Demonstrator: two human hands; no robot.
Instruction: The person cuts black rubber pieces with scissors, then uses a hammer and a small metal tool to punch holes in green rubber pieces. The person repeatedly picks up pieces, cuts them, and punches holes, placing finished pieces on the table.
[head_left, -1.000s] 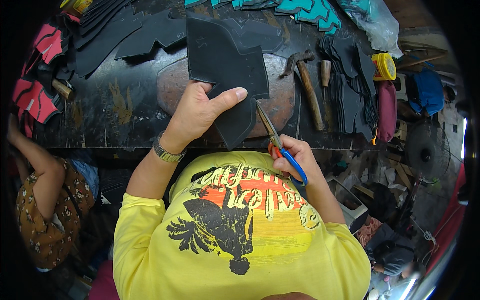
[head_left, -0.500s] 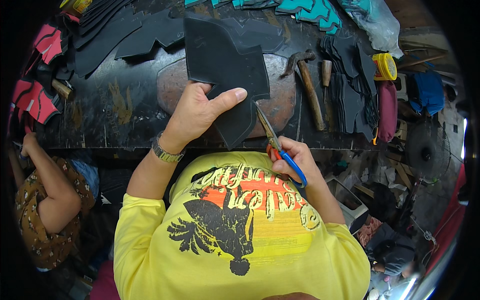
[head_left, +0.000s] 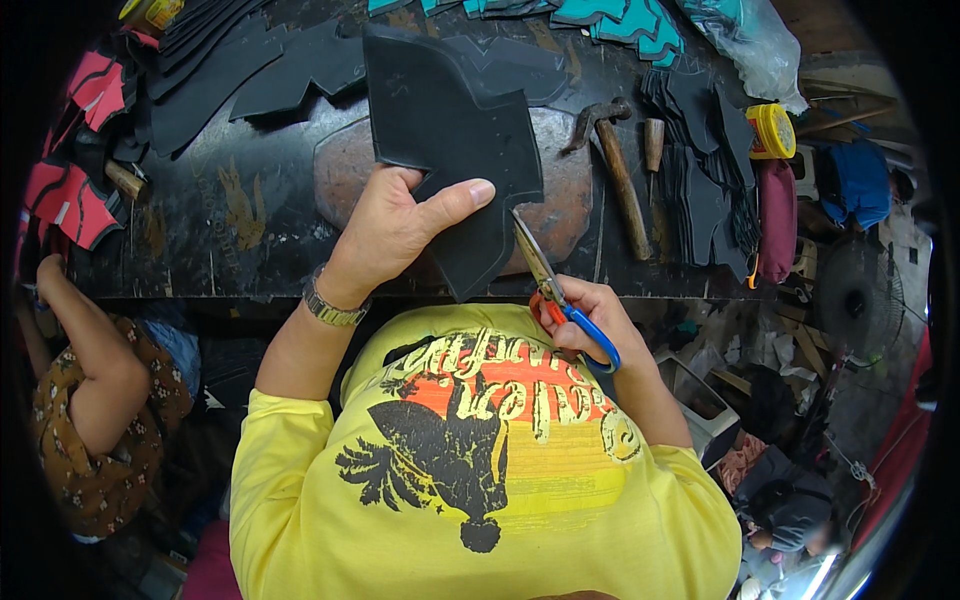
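My left hand [head_left: 400,215] grips a black sheet piece [head_left: 450,120] with a stepped, curved outline, its thumb lying on top and its other fingers hidden beneath. The sheet is held up over the near part of the dark table. In my right hand [head_left: 590,315] is a pair of scissors [head_left: 540,262] with blue and orange-red handles. Their blades point up and to the left, and the tips meet the right edge of the sheet by a notch. Under the sheet lies a worn brown slab [head_left: 565,190], partly covered.
Right of the slab lie a hammer [head_left: 622,180], a wooden-handled awl [head_left: 653,150] and stacked black pieces [head_left: 690,200]. A yellow tub [head_left: 770,132] stands beyond. More black pieces [head_left: 215,85], red pieces [head_left: 72,205] and teal pieces [head_left: 625,25] surround the work. Another person's arm [head_left: 95,350] is at left.
The sheet has shifted very slightly, and the scissors have dropped a little down and right. Both hands keep their hold. The other person's arm at left has moved slightly.
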